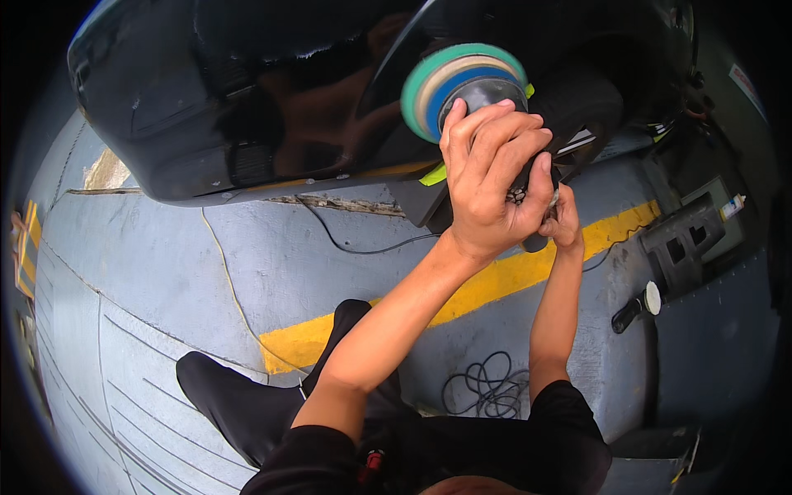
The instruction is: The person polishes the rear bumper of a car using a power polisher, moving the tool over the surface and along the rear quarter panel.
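My left hand [495, 176] is spread over the dark head of a car polisher [484, 93], gripping it from above. A round backing plate and pad [413, 93], layered blue, cream and green, face a glossy black car bumper [216, 130]. The pad's edge looks blurred, and I cannot tell whether its face touches the paint. Behind and below the left hand, my right hand [564, 216] is closed around the polisher's body, which is mostly hidden by the fingers. Bright yellow-green masking tape [435, 175] sticks to the car's lower edge beside my left hand.
A car wheel [585, 108] is right of the polisher. Loose black cable [486, 387] lies coiled near me; a thin yellow cord [226, 291] crosses the painted floor. Right, a smaller tool with a white pad [652, 298] lies near a black plastic piece [684, 241] and a bottle [732, 207].
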Tool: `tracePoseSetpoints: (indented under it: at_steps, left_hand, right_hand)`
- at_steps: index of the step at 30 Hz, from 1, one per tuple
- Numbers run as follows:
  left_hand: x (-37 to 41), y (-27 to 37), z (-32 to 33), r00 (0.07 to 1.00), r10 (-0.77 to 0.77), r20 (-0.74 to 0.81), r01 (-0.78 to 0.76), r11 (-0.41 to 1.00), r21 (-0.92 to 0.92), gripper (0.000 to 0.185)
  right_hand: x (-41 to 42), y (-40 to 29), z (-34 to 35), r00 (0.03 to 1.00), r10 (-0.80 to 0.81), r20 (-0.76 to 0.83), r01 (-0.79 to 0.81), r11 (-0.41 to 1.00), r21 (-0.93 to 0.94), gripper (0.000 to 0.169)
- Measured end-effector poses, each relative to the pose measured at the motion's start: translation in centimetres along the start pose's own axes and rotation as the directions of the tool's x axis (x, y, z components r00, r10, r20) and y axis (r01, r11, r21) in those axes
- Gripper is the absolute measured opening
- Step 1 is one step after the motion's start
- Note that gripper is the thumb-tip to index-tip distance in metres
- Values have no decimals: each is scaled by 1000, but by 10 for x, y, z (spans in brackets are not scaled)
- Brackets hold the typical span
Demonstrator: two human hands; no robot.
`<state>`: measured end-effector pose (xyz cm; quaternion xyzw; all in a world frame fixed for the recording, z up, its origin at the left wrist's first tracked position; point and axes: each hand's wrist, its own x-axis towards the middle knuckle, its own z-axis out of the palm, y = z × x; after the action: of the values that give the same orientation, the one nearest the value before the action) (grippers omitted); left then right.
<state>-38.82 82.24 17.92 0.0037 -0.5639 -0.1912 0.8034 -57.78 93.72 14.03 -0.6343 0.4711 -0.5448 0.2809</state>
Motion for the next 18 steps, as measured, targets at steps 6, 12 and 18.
tracePoseSetpoints:
  at_steps: [6, 12, 18]
  left_hand:
    - [-31, -11, -25, 1000, -26, 15, 25, 999, 47, 24]
    - [-63, -19, -48, 996, -91, 0, 90, 989, 118, 31]
    - [-85, -22, -57, 988, -148, -47, 153, 978, 143, 35]
  right_hand:
    - [-4, 17, 14, 999, 36, 37, -35, 999, -28, 100]
    - [-6, 35, 27, 996, 39, 74, -30, 992, -120, 91]
    - [-13, 53, 35, 996, 40, 83, -27, 988, -153, 87]
